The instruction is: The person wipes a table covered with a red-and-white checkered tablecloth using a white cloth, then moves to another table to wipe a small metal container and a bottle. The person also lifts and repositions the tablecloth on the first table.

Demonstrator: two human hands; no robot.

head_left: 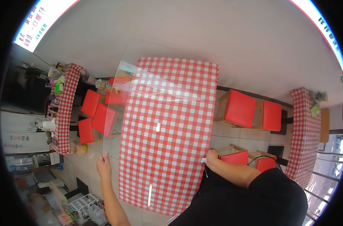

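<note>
A clear, flat sheet [117,86], glass or plastic I cannot tell, lies askew over a table with a red-and-white checked tablecloth [164,150]. Its left and far edges stick out past the cloth, and light glares across its far part. My left hand [103,165] is closed on the sheet's left edge, fingers pointing up along it, beyond the table's left side. At the table's right edge, my right hand [211,156] is closed, with a small white wad [204,160] showing at its fingers. What that wad is made of cannot be seen clearly.
Red-topped stools [240,108] stand on both sides of the table. Another checked table [64,113] on the left carries several containers; a third table [305,132] stands at right. A pale wall [216,34] rises beyond the far end. A crate of small items [85,207] sits lower left.
</note>
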